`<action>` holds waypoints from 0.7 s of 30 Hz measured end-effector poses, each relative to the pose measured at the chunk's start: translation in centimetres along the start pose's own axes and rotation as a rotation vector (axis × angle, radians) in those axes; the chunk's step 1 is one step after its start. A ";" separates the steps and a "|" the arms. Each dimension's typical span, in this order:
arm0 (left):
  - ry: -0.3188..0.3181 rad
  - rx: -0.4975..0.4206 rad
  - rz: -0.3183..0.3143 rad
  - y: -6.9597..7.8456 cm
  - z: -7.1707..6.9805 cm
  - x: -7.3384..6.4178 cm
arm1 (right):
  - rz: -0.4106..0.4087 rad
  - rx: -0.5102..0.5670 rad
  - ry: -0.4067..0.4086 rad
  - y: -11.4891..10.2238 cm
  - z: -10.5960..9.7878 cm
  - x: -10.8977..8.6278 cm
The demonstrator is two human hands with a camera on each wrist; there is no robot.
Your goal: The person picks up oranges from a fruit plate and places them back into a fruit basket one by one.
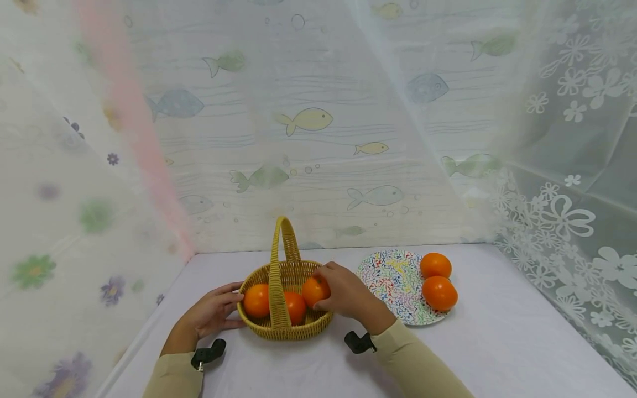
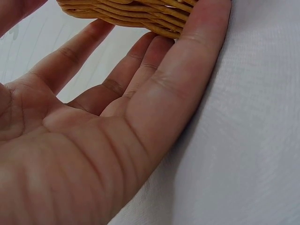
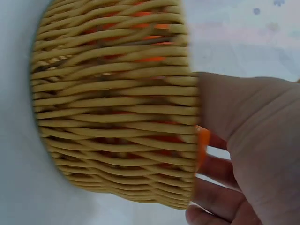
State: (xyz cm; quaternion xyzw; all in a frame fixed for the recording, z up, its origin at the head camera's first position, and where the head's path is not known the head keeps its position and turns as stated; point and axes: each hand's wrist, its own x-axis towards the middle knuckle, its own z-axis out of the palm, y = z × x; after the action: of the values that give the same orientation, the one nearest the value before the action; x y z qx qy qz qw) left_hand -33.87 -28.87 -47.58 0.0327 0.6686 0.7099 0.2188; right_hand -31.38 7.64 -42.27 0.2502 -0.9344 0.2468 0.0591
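Observation:
A yellow woven basket [image 1: 264, 333] with a tall arched handle stands on the table. It holds a round orange fruit [image 1: 256, 301] at its left, a second fruit [image 1: 295, 308] partly behind the handle, and a third fruit [image 1: 316, 291] at the right. My right hand [image 1: 343, 290] reaches over the right rim and grips that third fruit between thumb and fingers. In the right wrist view the basket's wall [image 3: 117, 108] hides most of the fruit. My left hand [image 1: 214, 310] touches the basket's left side, its fingers [image 2: 178, 75] extended against the weave.
Right of the basket lies a round plate [image 1: 390, 282] with a multicoloured pattern. Two more orange fruits, a far one [image 1: 436, 266] and a near one [image 1: 440, 293], sit at its right edge. A white cloth [image 1: 278, 370] covers the table, and a fish-printed curtain [image 1: 318, 166] hangs behind it.

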 end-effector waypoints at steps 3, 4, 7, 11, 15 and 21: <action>0.001 0.002 0.001 0.0 0.0 -0.1 | 0.004 0.002 -0.035 0.0 0.4 0.1; 0.001 0.003 0.003 0.0 0.0 -0.1 | 0.000 0.000 -0.037 0.1 0.5 0.1; 0.003 0.011 0.007 0.0 0.1 -0.1 | 0.006 0.004 -0.033 0.1 0.6 0.1; 0.004 0.018 0.009 0.1 0.1 -0.1 | 0.018 0.007 -0.035 0.2 0.7 0.1; 0.006 0.014 0.006 0.0 0.1 -0.1 | 0.018 0.006 -0.041 0.2 0.8 0.1; 0.005 0.010 0.003 0.1 0.1 -0.2 | 0.018 0.021 -0.045 0.2 0.7 0.1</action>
State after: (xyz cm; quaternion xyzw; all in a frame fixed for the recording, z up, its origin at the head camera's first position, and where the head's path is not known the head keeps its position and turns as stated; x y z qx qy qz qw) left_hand -33.70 -28.79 -47.43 0.0331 0.6726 0.7070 0.2159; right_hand -31.56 7.39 -42.95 0.2477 -0.9351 0.2513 0.0332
